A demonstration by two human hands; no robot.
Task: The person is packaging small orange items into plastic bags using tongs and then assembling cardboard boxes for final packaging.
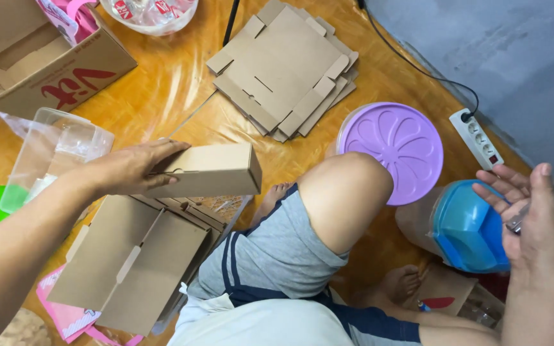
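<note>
My left hand [133,168] grips the left end of a small closed cardboard box [216,168] and holds it above a pile of flat unfolded box blanks [136,263]. My right hand [537,218] is raised at the right with its fingers spread, and a thin metal item [516,222] lies against its palm; what that item is cannot be made out. Just below that hand stands a container with a blue lid [466,230]. My bent knee [347,192] in grey shorts fills the middle.
A second stack of flat blanks [283,67] lies at the top centre on the orange floor. Beside the knee sits a purple round lid [395,144]. A white power strip [480,138] lies by the grey wall. A clear plastic tub [52,154] and an open carton [33,57] are at the left.
</note>
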